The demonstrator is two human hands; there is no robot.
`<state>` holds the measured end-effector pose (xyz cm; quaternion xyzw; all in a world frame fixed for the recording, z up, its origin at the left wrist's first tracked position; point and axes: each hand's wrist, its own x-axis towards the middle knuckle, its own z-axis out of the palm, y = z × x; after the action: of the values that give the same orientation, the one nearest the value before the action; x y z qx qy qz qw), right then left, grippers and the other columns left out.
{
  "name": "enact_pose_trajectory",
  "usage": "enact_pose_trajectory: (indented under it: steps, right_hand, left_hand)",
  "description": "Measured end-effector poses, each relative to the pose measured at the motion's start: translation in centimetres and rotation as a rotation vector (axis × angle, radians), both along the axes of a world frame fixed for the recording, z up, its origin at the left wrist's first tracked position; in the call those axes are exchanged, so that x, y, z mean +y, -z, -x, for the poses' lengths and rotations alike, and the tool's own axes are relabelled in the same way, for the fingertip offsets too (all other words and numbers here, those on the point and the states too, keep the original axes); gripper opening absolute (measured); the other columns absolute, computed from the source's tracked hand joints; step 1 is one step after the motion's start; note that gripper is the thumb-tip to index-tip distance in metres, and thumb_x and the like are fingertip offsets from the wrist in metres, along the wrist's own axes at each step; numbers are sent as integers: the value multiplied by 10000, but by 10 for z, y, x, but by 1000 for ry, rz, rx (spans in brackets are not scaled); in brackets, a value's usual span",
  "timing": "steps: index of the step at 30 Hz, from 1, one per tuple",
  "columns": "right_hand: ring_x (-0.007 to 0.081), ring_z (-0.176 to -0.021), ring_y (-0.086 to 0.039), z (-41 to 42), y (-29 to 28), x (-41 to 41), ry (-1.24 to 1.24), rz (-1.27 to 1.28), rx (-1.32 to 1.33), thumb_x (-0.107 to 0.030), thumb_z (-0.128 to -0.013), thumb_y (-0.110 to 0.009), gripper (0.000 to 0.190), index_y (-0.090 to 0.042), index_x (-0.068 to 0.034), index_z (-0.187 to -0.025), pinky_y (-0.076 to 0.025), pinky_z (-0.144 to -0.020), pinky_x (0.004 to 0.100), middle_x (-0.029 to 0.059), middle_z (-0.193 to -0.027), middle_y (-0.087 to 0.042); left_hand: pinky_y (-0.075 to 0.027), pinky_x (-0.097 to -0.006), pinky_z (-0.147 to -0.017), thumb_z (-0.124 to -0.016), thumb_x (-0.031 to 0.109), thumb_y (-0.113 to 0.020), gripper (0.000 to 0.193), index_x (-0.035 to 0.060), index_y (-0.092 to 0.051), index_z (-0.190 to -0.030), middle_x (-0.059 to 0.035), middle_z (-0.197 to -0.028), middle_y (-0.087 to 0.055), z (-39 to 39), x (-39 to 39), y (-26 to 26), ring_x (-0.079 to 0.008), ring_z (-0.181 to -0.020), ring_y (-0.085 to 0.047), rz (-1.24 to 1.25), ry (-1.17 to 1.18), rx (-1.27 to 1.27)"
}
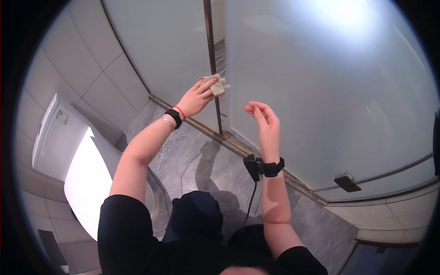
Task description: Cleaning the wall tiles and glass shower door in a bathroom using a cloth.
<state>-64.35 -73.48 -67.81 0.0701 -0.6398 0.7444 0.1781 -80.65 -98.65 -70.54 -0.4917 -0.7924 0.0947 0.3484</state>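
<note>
My left hand (196, 98) presses a crumpled, light beige cloth (219, 87) against the dark upright metal frame (210, 44) of a frosted glass shower enclosure. Its fingers lie spread over the cloth, partly covering it. To the right, my right hand (264, 115) is raised in front of the frosted glass panel (309, 103), its fingers loosely curled and holding nothing. A narrow gap beside the upright shows the tiled space behind. Below both hands runs the stained bottom rail (240, 147) of the enclosure.
A white toilet (86, 172) stands at the left against a tiled wall (99, 82). Grey marble-look tiles (185, 151) cover the floor. A black device (252, 167) with a cable is strapped at my right wrist. A dark metal fitting (347, 183) sits low on the glass at right.
</note>
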Motion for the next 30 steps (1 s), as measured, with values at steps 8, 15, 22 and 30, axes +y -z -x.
enact_pose_trajectory:
  steps: [8, 15, 22, 30]
  right_hand:
    - [151, -1022, -646, -5, -8, 14, 50, 18, 29, -145, -1032, -531, 237, -674, 13, -1136, -477, -940, 290, 86, -1024, -722]
    - [154, -1018, -654, -4, -6, 17, 89, 17, 31, -142, -1031, -535, 235, -673, 22, -1124, -484, -937, 292, 89, -1026, -722]
    - [158, -1021, -661, -6, -5, 18, 102, 18, 31, -151, -1034, -533, 246, -667, 32, -1128, -488, -934, 294, 91, -1027, -726]
    - [151, -1011, -659, -15, -16, 17, 110, 19, 60, -162, -1031, -537, 243, -679, 10, -1125, -491, -913, 290, 83, -1021, -729]
  left_hand:
    - [-379, -480, -1164, -852, 124, -663, 299, 125, -713, -1147, -40, -1407, -531, 11, 4, -169, -269, -1471, -327, -43, -3, 330]
    - [-392, -510, -1141, -832, 95, -681, 229, 57, -719, -1055, -62, -1358, -572, 6, 16, -147, -279, -1440, -372, -114, 42, 295]
    - [-277, -463, -1212, -881, 172, -547, 404, 57, -683, -1244, -36, -1413, -553, -16, 12, 47, -214, -1512, -241, 178, -101, 25]
    - [-265, -411, -1205, -857, 206, -570, 443, 64, -670, -1265, -18, -1421, -546, -17, 14, 92, -198, -1509, -243, 485, -214, -59]
